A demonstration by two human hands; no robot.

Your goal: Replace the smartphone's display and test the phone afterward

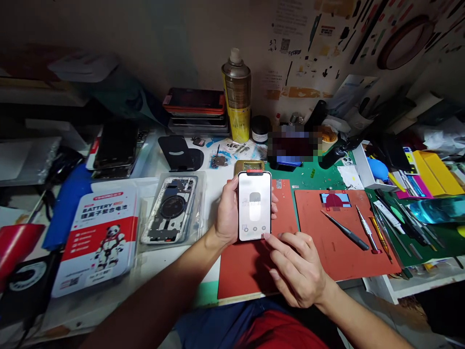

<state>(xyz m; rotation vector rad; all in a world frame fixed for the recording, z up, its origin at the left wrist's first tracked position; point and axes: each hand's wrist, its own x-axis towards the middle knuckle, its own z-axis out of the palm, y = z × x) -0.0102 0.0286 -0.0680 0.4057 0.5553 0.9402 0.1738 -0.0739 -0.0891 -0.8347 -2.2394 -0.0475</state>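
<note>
A phone (255, 206) with a bright, lit screen is held upright in my left hand (228, 212), whose fingertips show along its right edge. On its screen are a tall rounded bar and a row of small round icons. My right hand (300, 266) is just below and to the right, its index fingertip at the phone's lower right corner and the other fingers loosely bent, with nothing held. Beneath both hands lies a red mat (240, 276). Left of my left hand, an opened phone body (172, 206) rests on a clear plastic tray.
A battery box (100, 237) lies at left. Behind stand a spray can (238, 97), stacked phones (196, 104) and a black stand (179, 154). On the right mat (312, 242) are a dark tool (345, 230) and screwdrivers (368, 230); more tools lie farther right.
</note>
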